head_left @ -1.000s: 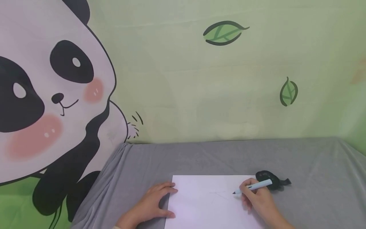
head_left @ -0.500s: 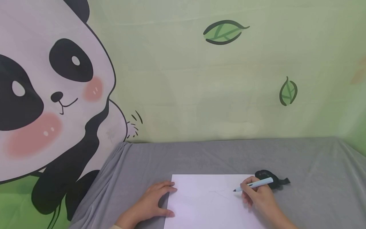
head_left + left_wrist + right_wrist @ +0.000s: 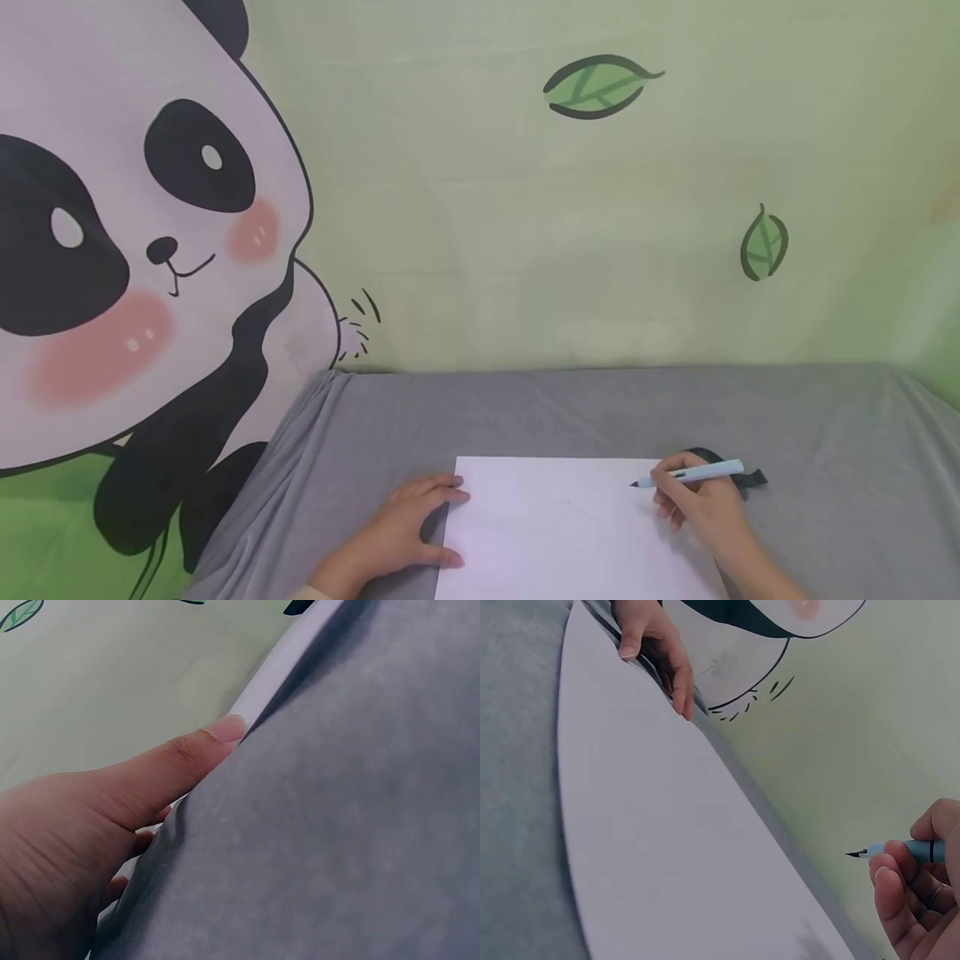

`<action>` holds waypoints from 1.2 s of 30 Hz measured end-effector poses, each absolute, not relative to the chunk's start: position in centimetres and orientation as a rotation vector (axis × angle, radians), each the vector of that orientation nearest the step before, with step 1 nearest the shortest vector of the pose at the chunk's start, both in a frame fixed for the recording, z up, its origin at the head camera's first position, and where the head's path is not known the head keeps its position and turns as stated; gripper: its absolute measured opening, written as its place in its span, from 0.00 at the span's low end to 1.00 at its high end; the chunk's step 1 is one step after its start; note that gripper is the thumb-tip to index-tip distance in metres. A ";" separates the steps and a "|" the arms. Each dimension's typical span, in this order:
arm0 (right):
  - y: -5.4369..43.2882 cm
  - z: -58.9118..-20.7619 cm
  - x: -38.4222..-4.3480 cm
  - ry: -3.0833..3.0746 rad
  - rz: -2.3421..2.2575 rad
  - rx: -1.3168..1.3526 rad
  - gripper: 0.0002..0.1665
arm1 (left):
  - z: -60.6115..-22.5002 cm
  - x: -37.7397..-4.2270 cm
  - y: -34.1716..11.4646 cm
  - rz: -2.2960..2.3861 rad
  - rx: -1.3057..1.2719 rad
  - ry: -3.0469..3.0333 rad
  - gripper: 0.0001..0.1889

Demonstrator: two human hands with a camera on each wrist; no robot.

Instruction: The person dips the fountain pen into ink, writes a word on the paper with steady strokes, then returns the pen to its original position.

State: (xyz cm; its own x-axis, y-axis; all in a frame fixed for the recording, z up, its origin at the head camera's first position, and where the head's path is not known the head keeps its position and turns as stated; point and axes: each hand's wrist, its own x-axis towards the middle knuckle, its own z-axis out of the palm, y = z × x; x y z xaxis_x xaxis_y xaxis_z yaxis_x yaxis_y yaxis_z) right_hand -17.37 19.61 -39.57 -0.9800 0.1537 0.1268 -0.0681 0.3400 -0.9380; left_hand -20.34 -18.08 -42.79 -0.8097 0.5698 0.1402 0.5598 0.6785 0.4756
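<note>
A white sheet of paper (image 3: 540, 542) lies on the grey cloth and bears a few faint thin lines near its upper middle. My left hand (image 3: 401, 525) rests at its left edge, thumb and fingers spread; the thumb (image 3: 180, 761) touches the edge in the left wrist view. Between thumb and fingers, my right hand (image 3: 705, 504) holds a light blue fountain pen (image 3: 712, 472) over the upper right of the paper. In the right wrist view the dark nib (image 3: 856, 854) appears raised off the sheet.
Behind my right hand is a black object (image 3: 753, 478) with a short tail, mostly hidden. Grey cloth (image 3: 525, 412) covers the surface up to a pale green wall backdrop (image 3: 465, 208) printed with a panda (image 3: 202, 333) and leaves.
My right hand has moved right and slightly away with the pen, covering more of the black object. My left hand stays at the paper's edge. The head view has shifted slightly.
</note>
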 end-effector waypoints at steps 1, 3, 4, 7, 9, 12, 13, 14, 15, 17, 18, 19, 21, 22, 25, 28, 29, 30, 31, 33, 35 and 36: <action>19.8 -39.5 -17.4 -2.403 1.698 -0.076 0.11 | -42.8 -20.4 -18.0 0.802 0.957 2.858 0.38; 20.1 -39.4 -17.4 -2.403 1.688 -0.079 0.11 | -42.7 -20.4 -17.9 0.802 0.949 2.855 0.38; 20.2 -39.3 -17.4 -2.399 1.687 -0.080 0.12 | -42.7 -20.4 -17.9 0.799 0.947 2.855 0.38; 20.4 -39.0 -17.5 -2.399 1.659 -0.086 0.13 | -42.6 -20.4 -17.8 0.792 0.945 2.856 0.38; 20.6 -38.8 -17.6 -2.388 1.645 -0.083 0.13 | -42.6 -20.4 -17.8 0.790 0.946 2.856 0.38; 21.1 -38.5 -17.6 -2.367 1.637 -0.094 0.12 | -42.6 -20.5 -17.8 0.795 0.947 2.854 0.38; 21.3 -38.3 -17.7 -2.355 1.635 -0.097 0.11 | -42.6 -20.4 -17.8 0.799 0.945 2.852 0.38; 21.6 -38.2 -17.7 -2.344 1.632 -0.104 0.11 | -42.6 -20.4 -17.9 0.800 0.945 2.853 0.38; 21.9 -38.1 -17.7 -2.331 1.632 -0.106 0.10 | -42.6 -20.4 -17.9 0.802 0.945 2.853 0.38; 22.5 -38.0 -17.7 -2.308 1.628 -0.104 0.09 | -42.6 -20.4 -17.9 0.807 0.944 2.852 0.38; 22.8 -38.0 -17.7 -2.300 1.622 -0.097 0.08 | -42.6 -20.4 -17.9 0.807 0.943 2.852 0.38; 23.1 -37.9 -17.8 -2.296 1.615 -0.091 0.07 | -42.6 -20.4 -17.9 0.808 0.942 2.851 0.38; 23.7 -37.9 -17.8 -2.287 1.622 -0.077 0.05 | -42.6 -20.4 -17.9 0.805 0.943 2.851 0.38; 24.0 -37.8 -17.8 -2.287 1.621 -0.067 0.04 | -42.6 -20.4 -17.9 0.802 0.944 2.853 0.38; 24.8 -37.7 -17.7 -2.274 1.661 -0.045 0.04 | -42.6 -20.4 -17.9 0.792 0.957 2.860 0.38; 25.5 -37.4 -17.5 -2.279 1.693 -0.023 0.11 | -42.6 -20.3 -18.0 0.792 0.965 2.861 0.38; 25.7 -37.3 -17.5 -2.282 1.710 -0.029 0.13 | -42.6 -20.3 -18.0 0.794 0.968 2.861 0.38; 25.9 -37.1 -17.4 -2.284 1.732 -0.040 0.15 | -42.6 -20.3 -18.0 0.795 0.969 2.861 0.38; 26.1 -37.0 -17.4 -2.285 1.757 -0.056 0.17 | -42.6 -20.3 -18.1 0.796 0.971 2.861 0.38; 26.5 -36.7 -17.4 -2.280 1.816 -0.095 0.21 | -42.7 -20.3 -18.1 0.793 0.971 2.861 0.38; 26.9 -36.5 -17.3 -2.259 1.860 -0.138 0.25 | -42.7 -20.4 -18.1 0.790 0.968 2.860 0.38; 27.1 -36.4 -17.2 -2.253 1.863 -0.154 0.26 | -42.7 -20.4 -18.0 0.792 0.966 2.857 0.38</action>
State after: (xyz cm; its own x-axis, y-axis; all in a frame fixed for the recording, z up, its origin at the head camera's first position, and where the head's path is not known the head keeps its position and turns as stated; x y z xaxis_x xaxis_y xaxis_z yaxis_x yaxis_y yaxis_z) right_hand -17.25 27.13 -36.39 -0.9716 0.2155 0.0974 -0.0552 0.1938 -0.9795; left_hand -20.37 -18.05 -42.72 -0.8076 0.5739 0.1358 0.5619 0.6788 0.4728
